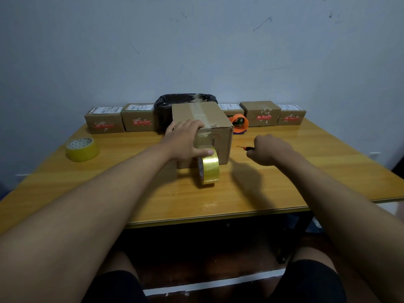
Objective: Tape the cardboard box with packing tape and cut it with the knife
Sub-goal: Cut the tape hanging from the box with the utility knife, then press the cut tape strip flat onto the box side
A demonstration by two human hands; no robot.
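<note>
A cardboard box point(220, 136) stands in the middle of the wooden table point(284, 189). Clear tape runs over its top and down its near face to a yellowish tape roll point(208, 170) that hangs upright against the box front, touching the table. My left hand point(185, 141) lies flat on the box's near top edge, thumb pressing the tape just above the roll. To the right of the box, my right hand point(267, 150) is closed around a small knife point(242, 147) with a dark handle, its thin blade pointing left toward the box, a short gap away.
A second yellow tape roll point(82, 149) lies flat at the table's left. Several small labelled boxes point(105, 122) line the back edge, with a black-lined bin point(166, 106) behind the main box. An orange tape dispenser point(240, 122) sits right of the box.
</note>
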